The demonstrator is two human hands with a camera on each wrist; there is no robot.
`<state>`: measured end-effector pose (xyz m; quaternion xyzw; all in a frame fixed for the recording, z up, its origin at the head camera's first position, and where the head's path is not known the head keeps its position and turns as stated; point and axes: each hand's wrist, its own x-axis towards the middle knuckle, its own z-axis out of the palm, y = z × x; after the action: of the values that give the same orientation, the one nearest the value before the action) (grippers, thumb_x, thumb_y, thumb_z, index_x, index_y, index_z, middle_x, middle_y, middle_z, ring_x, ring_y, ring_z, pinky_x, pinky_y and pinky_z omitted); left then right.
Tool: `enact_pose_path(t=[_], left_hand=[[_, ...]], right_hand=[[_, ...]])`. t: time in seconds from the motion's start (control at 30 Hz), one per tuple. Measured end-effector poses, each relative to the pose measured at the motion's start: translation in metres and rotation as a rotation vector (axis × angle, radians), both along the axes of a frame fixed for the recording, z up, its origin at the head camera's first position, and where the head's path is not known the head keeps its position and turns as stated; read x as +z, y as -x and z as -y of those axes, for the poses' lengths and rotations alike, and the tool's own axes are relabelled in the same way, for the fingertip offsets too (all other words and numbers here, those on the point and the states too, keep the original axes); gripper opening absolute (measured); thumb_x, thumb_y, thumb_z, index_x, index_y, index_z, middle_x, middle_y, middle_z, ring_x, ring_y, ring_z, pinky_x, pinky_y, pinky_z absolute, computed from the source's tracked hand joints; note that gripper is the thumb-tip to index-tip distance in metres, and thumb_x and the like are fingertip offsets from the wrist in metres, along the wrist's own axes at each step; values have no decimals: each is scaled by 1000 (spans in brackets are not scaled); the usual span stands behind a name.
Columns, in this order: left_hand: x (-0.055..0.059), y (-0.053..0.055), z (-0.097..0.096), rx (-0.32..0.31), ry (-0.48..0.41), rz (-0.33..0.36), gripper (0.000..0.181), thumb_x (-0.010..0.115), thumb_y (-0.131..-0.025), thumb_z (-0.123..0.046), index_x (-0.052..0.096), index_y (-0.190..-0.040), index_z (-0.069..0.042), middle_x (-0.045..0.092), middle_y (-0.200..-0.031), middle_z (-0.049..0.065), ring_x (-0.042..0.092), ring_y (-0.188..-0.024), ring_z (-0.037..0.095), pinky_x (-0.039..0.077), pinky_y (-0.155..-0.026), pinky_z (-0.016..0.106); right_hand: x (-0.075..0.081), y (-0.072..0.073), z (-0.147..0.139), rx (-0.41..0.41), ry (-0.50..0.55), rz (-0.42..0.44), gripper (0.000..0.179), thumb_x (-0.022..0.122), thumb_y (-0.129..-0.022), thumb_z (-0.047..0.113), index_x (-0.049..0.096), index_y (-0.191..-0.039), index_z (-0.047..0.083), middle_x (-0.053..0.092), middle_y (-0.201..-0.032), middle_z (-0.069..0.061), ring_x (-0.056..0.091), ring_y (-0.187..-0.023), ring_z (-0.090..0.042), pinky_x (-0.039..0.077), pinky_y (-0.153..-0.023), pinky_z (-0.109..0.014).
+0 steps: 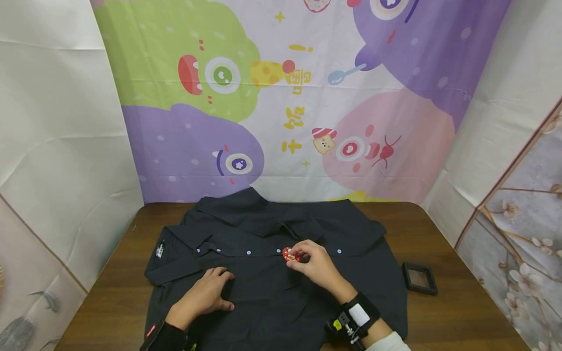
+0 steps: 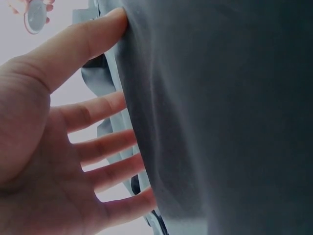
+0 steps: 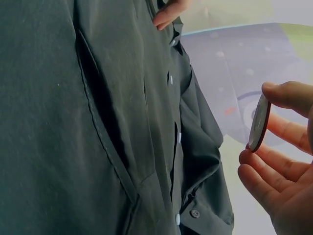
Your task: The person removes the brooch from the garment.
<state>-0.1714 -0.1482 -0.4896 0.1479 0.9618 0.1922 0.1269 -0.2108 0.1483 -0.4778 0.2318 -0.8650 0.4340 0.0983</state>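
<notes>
A dark button-up shirt (image 1: 263, 302) lies spread on the table, its collar toward the far edge and a row of pale buttons running across it. My right hand (image 1: 317, 265) pinches a small round badge (image 1: 289, 254) between thumb and fingertips, over the button row. The badge (image 3: 259, 122) has a red patterned front and a silvery back in the right wrist view. On the shirt's lower left part, my left hand (image 1: 205, 296) rests with spread fingers and holds nothing. Its thumb and fingertips touch the cloth in the left wrist view.
A small black square frame (image 1: 419, 279) lies on the brown wooden table (image 1: 461, 312), right of the shirt. Behind the table hangs a cartoon-printed cloth (image 1: 290, 175). Pale panels (image 1: 57, 122) stand on both sides. A pocket opening (image 3: 105, 122) shows in the shirt.
</notes>
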Motion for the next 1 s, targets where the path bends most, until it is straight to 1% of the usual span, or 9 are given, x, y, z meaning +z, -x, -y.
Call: enact_pose_path(t=[0.17, 0.3, 0.37, 0.57, 0.73, 0.87, 1.0], left_hand=[[-1, -1, 0, -3, 11, -7, 62, 89, -68, -28, 62, -119, -4, 53, -132, 21, 47, -126, 42, 43, -99, 59], [-1, -1, -1, -1, 9, -4, 62, 88, -68, -28, 62, -119, -5, 53, -133, 21, 46, -127, 42, 43, -99, 60], [-1, -1, -1, 0, 10, -2, 62, 88, -68, -29, 62, -119, -5, 53, -133, 21, 46, -127, 42, 43, -99, 60], [-1, -1, -1, 8, 14, -3, 62, 88, -68, -29, 62, -119, -6, 53, -133, 20, 46, -127, 42, 43, -98, 61], [-2, -2, 1, 22, 24, -2, 61, 88, -68, -29, 62, -118, -7, 53, -132, 20, 47, -125, 41, 43, -96, 62], [-2, -3, 1, 18, 13, 7, 62, 88, -69, -28, 61, -121, -5, 51, -136, 22, 45, -128, 42, 41, -98, 64], [0, -2, 1, 18, 2, 44, 66, 84, -74, -30, 58, -128, -3, 46, -144, 24, 39, -135, 44, 37, -100, 68]], right_hand=[[0, -1, -3, 3, -11, 2, 17, 82, -77, 16, 72, -91, 12, 68, -96, -2, 65, -84, -15, 58, -77, -35], [1, -1, -5, -9, -24, 1, 17, 82, -78, 17, 72, -91, 13, 67, -96, -1, 64, -83, -14, 57, -76, -38], [2, -1, -7, -14, -31, -5, 17, 82, -78, 17, 72, -91, 14, 67, -96, -1, 64, -83, -14, 57, -76, -37], [2, 1, -9, -23, -45, -12, 17, 82, -77, 17, 72, -91, 13, 67, -97, -1, 64, -82, -13, 56, -76, -28], [3, 0, -12, -33, -51, -5, 18, 82, -77, 17, 72, -91, 13, 67, -98, -2, 64, -84, -13, 56, -77, -28], [6, 0, -17, -47, -52, 1, 18, 82, -76, 16, 72, -91, 13, 67, -97, -2, 64, -85, -14, 56, -78, -27], [8, 1, -21, -57, -47, 0, 18, 83, -76, 16, 72, -91, 13, 67, -98, -1, 64, -86, -14, 55, -78, -27]])
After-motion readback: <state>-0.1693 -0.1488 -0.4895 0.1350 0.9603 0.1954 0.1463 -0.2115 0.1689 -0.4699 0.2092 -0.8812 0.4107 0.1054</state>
